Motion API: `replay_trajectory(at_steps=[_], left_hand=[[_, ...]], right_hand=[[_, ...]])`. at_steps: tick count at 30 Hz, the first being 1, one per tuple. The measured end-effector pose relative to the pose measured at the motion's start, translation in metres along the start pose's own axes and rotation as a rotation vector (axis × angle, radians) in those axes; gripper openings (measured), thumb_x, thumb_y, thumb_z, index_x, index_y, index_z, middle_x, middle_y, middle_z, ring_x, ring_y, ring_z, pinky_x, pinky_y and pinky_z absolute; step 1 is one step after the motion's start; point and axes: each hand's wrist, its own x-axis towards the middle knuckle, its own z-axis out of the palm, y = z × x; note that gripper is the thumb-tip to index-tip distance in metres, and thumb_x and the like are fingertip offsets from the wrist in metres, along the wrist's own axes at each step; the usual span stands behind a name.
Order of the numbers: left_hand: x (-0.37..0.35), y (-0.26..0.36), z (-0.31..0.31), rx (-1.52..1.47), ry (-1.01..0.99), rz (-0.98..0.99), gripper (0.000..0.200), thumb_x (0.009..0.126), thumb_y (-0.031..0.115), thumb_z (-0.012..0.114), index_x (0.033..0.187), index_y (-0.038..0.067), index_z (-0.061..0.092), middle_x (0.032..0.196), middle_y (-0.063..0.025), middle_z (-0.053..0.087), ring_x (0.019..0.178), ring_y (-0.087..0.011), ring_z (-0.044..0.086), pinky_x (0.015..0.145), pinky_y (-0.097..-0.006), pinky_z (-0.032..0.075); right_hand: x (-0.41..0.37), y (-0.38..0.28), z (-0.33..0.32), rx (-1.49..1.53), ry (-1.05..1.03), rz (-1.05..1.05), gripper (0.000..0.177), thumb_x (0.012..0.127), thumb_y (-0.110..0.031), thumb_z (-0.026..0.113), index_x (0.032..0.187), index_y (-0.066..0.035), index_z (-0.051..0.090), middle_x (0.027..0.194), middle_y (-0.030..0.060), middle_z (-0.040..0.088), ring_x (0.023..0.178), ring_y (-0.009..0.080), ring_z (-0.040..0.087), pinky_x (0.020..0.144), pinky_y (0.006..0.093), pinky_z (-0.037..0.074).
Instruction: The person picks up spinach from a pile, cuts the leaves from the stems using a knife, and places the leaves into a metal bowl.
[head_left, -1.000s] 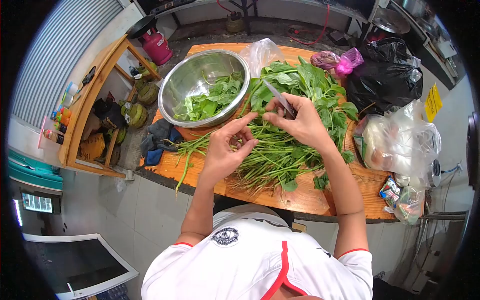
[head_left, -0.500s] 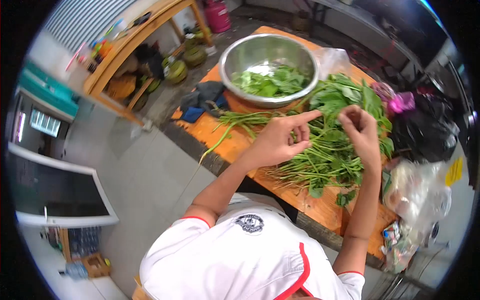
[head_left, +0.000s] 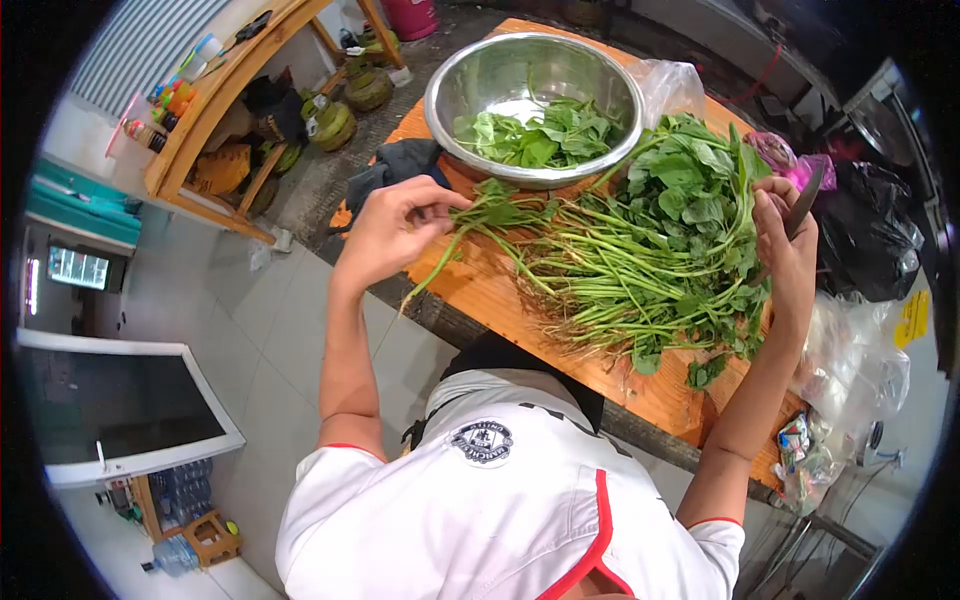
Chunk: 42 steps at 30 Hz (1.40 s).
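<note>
My left hand [head_left: 400,228] is closed at the left side of the table, its fingertips at a small sprig of leafy greens [head_left: 492,208]. Thin stems trail below it toward the table edge. My right hand [head_left: 786,235] grips a knife [head_left: 806,200], the dark blade pointing up past the fingers. It is at the right edge of a large pile of leafy greens [head_left: 640,250], whose roots and stems face me and the left. Behind the pile stands a steel bowl [head_left: 440,135] with loose green leaves [head_left: 545,140] in it.
The wooden table [head_left: 570,355] carries a dark cloth [head_left: 395,170] beside the bowl and a clear plastic bag [head_left: 668,90] behind it. To the right are a black bag [head_left: 875,235], a pink bag [head_left: 812,175] and more clear plastic [head_left: 850,350]. Gas cylinders [head_left: 330,125] stand at far left.
My hands have moved apart: the left to the left, to the small sprig, the right to the right edge of the pile. The knife now shows in my right hand.
</note>
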Motion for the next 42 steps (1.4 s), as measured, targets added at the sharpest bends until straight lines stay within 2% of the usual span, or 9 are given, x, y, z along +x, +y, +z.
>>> replay_trajectory(at_steps=[3,8,12,16,19,24,35,36,42], left_hand=[[0.010,-0.012,0.010,-0.019,0.023,0.083,0.022,0.076,-0.006,0.061,0.094,0.003,0.069,0.077,-0.0046,0.057,0.068,-0.0115,0.054,0.065,-0.0257,0.044],[0.014,-0.030,0.032,0.404,0.152,0.180,0.018,0.072,-0.001,0.064,0.089,0.002,0.065,0.092,-0.0094,0.060,0.088,-0.0298,0.060,0.077,-0.0394,0.046],[0.011,0.006,0.038,0.267,0.108,0.033,0.013,0.075,-0.001,0.063,0.088,0.002,0.065,0.088,-0.0096,0.058,0.083,-0.0290,0.060,0.073,-0.0376,0.048],[0.025,0.041,0.061,-0.014,-0.024,0.280,0.011,0.079,-0.001,0.061,0.089,0.003,0.063,0.085,-0.0099,0.059,0.073,-0.0297,0.062,0.063,-0.0353,0.049],[0.038,0.073,0.089,0.010,-0.108,0.419,0.016,0.077,-0.005,0.063,0.092,0.001,0.064,0.088,-0.0101,0.061,0.078,-0.0261,0.063,0.070,-0.0324,0.050],[0.049,0.107,0.131,0.170,-0.194,0.680,0.013,0.074,0.010,0.069,0.086,0.006,0.064,0.081,-0.0075,0.058,0.082,-0.0263,0.060,0.069,-0.0381,0.049],[0.040,0.118,0.156,0.289,-0.360,0.724,0.013,0.073,0.011,0.069,0.083,0.006,0.065,0.085,-0.0077,0.053,0.081,-0.0247,0.057,0.065,-0.0360,0.047],[0.038,0.119,0.162,0.280,-0.352,0.737,0.013,0.073,0.012,0.069,0.084,0.006,0.065,0.086,-0.0079,0.052,0.081,-0.0246,0.056,0.064,-0.0359,0.046],[0.030,0.126,0.197,0.459,-0.355,0.817,0.012,0.073,0.013,0.068,0.077,0.006,0.060,0.082,-0.0072,0.053,0.080,-0.0248,0.056,0.065,-0.0363,0.049]], right_hand=[[-0.003,-0.005,-0.007,0.020,0.052,0.015,0.018,0.091,-0.022,0.061,0.100,-0.006,0.058,0.068,-0.0103,0.044,0.052,-0.0032,0.031,0.044,0.0158,0.020],[-0.006,-0.009,-0.026,0.087,0.157,-0.044,0.019,0.090,-0.022,0.062,0.098,-0.006,0.058,0.069,-0.0094,0.046,0.051,-0.0035,0.032,0.044,0.0146,0.020],[-0.012,-0.021,-0.041,0.132,0.272,-0.084,0.019,0.090,-0.020,0.062,0.100,-0.005,0.058,0.072,-0.0066,0.049,0.050,-0.0037,0.033,0.043,0.0142,0.022],[-0.017,-0.026,-0.060,0.135,0.347,-0.145,0.022,0.089,-0.019,0.062,0.103,-0.001,0.059,0.076,-0.0036,0.053,0.050,-0.0033,0.034,0.044,0.0141,0.023],[-0.022,-0.030,-0.067,0.170,0.376,-0.193,0.023,0.089,-0.020,0.063,0.101,-0.001,0.060,0.077,-0.0030,0.055,0.051,-0.0029,0.036,0.044,0.0145,0.023],[-0.027,-0.034,-0.074,0.149,0.416,-0.252,0.025,0.087,-0.023,0.066,0.099,-0.002,0.062,0.075,-0.0025,0.057,0.051,-0.0023,0.038,0.044,0.0155,0.023],[-0.032,-0.040,-0.090,0.039,0.469,-0.300,0.029,0.092,-0.033,0.060,0.099,-0.004,0.058,0.068,-0.0029,0.054,0.045,-0.0010,0.038,0.037,0.0142,0.025],[-0.039,-0.059,-0.080,0.137,0.442,-0.289,0.020,0.089,-0.025,0.064,0.089,-0.006,0.058,0.066,-0.0051,0.051,0.046,-0.0020,0.038,0.040,0.0145,0.024],[-0.033,-0.045,-0.087,0.121,0.466,-0.341,0.020,0.090,-0.025,0.064,0.091,-0.005,0.059,0.065,-0.0055,0.053,0.048,-0.0015,0.039,0.041,0.0149,0.026]])
